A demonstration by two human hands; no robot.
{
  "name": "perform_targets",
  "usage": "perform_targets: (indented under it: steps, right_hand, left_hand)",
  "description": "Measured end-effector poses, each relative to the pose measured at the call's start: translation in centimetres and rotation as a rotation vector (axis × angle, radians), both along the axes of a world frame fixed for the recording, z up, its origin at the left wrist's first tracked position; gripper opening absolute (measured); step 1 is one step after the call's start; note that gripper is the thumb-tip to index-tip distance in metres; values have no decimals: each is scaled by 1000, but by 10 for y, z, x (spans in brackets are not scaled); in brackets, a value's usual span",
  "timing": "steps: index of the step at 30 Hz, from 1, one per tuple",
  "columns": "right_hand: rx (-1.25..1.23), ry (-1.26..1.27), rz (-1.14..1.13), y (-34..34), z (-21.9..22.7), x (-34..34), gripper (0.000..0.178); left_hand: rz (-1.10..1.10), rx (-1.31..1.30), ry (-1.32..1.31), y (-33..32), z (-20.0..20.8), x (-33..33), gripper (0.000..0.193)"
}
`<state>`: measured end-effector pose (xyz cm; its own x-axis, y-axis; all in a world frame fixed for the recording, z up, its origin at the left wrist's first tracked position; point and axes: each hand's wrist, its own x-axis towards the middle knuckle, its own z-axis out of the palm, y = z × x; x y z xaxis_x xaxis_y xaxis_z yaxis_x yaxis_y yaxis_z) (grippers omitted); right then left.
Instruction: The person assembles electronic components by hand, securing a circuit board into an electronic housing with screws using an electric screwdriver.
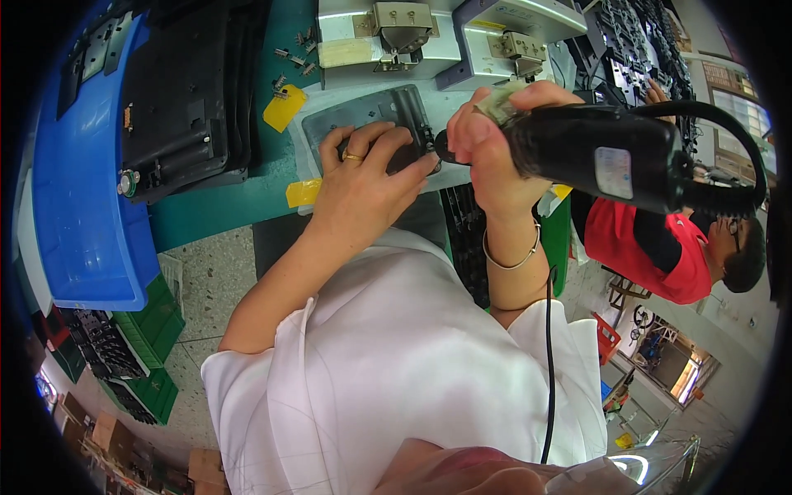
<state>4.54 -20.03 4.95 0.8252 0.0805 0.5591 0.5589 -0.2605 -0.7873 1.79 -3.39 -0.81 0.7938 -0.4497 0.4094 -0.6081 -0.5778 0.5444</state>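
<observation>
My right hand (495, 161) is closed around a black electric power tool (598, 153), probably an electric screwdriver, held nearly level. A pale wrap covers part of its grip, and its front end points left toward the panel's right edge. Under my left hand (363, 177) lies a dark plastic panel (392, 103). The fingers of that hand are spread and bent over the panel's surface, pressing on it. Its thumb reaches the right edge, close to the tool's tip and a row of small metal parts. The exact contact at the tip is hidden.
Small metal clips (297, 58) and yellow tape pieces (283, 107) lie on the green table (194, 219). Grey metal fixtures (388, 45) stand behind the panel. At left, stacked black panels (186, 99) sit by a blue tray (91, 256). A co-worker in red (639, 247) is at right.
</observation>
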Motion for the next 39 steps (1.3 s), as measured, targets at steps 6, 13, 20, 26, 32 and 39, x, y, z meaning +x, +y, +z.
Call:
perform_targets:
  steps: [6, 13, 20, 26, 32, 39]
  right_hand:
    - [59, -54, -33, 5, -1, -3, 48]
    - [837, -16, -67, -10, 21, -18, 44]
    - [870, 60, -240, -32, -1, -22, 40]
    - [766, 56, -274, -32, -16, -24, 37]
    - [870, 37, -249, -32, -14, -20, 39]
    - [769, 28, -162, -33, -22, -19, 38]
  left_hand:
    - [-11, 25, -22, 1, 1, 2, 32]
    - [118, 129, 72, 19, 26, -8, 66]
    - [169, 255, 123, 30, 23, -6, 84]
    - [163, 125, 193, 40, 69, -53, 87]
    - [434, 82, 61, 86, 150, -57, 91]
    - [74, -1203, 654, 149, 181, -16, 56]
